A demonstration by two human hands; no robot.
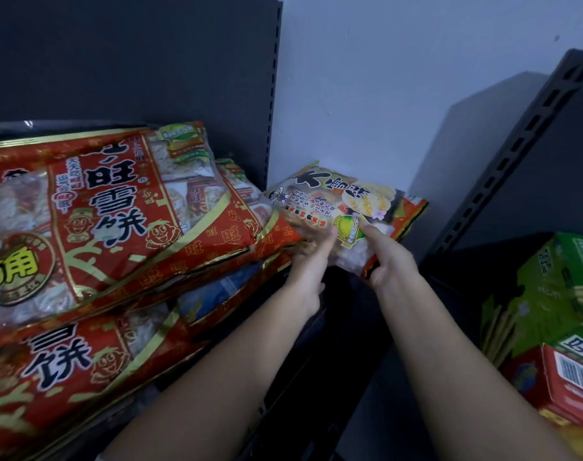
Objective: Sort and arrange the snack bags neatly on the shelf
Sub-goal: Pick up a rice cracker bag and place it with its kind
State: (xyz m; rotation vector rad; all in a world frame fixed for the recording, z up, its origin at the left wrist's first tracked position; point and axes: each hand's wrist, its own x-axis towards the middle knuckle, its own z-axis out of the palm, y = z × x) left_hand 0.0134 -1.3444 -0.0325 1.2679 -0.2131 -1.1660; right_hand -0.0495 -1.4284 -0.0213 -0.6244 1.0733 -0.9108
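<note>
From the head camera, you hold a small pale plastic snack bag with yellow and orange print (pixel 346 207) in both hands at the right end of the dark metal shelf (pixel 320 331), just in front of the slotted black upright (pixel 274 94) at the shelf's back right corner. Your left hand (pixel 308 271) grips the bag's near left edge, thumb laid on its printed face and the other fingers tucked underneath. Your right hand (pixel 388 261) pinches the near right corner, one finger stretched out flat on the face and the rest curled round the edge. The bag tilts up toward you, and you cannot tell whether its far end rests on the shelf. Its left edge touches the large red-and-gold snack bag (pixel 100 211) that lies on top of the stack filling the shelf's left side. Under that one lies a second red-and-gold bag (pixel 67 371), with a blue bag (pixel 223 287) showing between them. Past the shelf's right edge stands a white wall (pixel 366 78), then another slotted upright (pixel 516 144), with a green carton (pixel 556 294) stacked on a red carton (pixel 569 374).
</note>
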